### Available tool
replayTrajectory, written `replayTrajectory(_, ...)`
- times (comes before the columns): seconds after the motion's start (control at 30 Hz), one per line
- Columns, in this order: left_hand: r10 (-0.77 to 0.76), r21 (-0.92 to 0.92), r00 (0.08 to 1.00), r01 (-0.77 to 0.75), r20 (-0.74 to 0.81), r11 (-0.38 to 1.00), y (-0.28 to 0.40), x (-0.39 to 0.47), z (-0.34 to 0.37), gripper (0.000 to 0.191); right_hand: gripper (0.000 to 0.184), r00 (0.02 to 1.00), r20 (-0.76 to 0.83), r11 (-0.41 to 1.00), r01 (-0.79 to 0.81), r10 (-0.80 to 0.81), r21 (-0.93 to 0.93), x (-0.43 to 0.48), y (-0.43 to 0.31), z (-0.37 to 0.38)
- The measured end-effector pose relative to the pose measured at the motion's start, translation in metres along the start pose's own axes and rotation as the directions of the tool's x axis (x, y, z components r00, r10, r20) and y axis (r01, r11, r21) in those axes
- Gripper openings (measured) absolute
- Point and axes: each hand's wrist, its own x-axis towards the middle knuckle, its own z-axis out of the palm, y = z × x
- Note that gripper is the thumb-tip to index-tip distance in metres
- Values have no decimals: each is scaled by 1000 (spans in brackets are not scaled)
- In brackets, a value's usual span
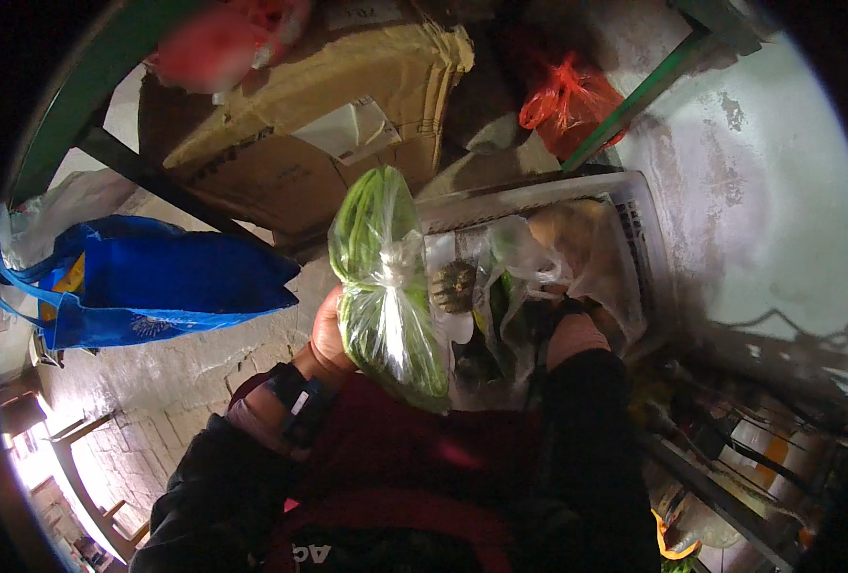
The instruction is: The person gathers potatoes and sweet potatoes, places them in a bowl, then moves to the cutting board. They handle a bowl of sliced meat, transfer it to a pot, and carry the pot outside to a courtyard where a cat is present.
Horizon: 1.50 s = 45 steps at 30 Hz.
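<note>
My left hand (330,333) holds up a knotted clear plastic bag (391,286) packed with long green vegetables, perhaps beans. The plastic is gathered and tied midway along the bundle. My right hand (571,308) reaches into a pale plastic crate (538,190), among thin clear plastic bags (520,258). Its fingers are mostly hidden, so whether they grip anything does not show. Near that hand lies a bagged tan item (571,229), too blurred to name. A dark ribbed squash (454,286) sits in the crate, just right of the bundle.
A worn cardboard box (309,143) stands behind the crate. At left is a blue shopping bag (173,276). A red plastic bag (571,100) sits behind a green metal rack bar (639,97). A pale wall (768,186) bounds the right. Dark rack bars (717,494) cross the lower right.
</note>
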Motion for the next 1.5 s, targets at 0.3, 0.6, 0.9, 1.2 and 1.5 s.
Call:
replayTrajectory(0.3,-55,-79,984,69,167,995,0,12,15,42,58,862,355,41,-366,-361,930,-204,-68,-120)
replayTrajectory(0.6,-118,-152,953,166,281,974,1,9,23,41,59,619,571,402,-407,-539,820,-262,-97,-151)
replayTrajectory(0.9,12,-79,982,3,190,997,-6,0,28,42,55,995,19,989,97,-95,-109,-111,-21,-93)
replayTrajectory(1.2,111,72,992,-107,-57,992,4,-9,7,39,54,984,59,952,177,-167,-250,-15,-40,-27)
replayTrajectory(1.5,98,13,992,-97,-84,995,7,-16,6,42,52,990,6,978,140,-141,-153,7,-61,-26)
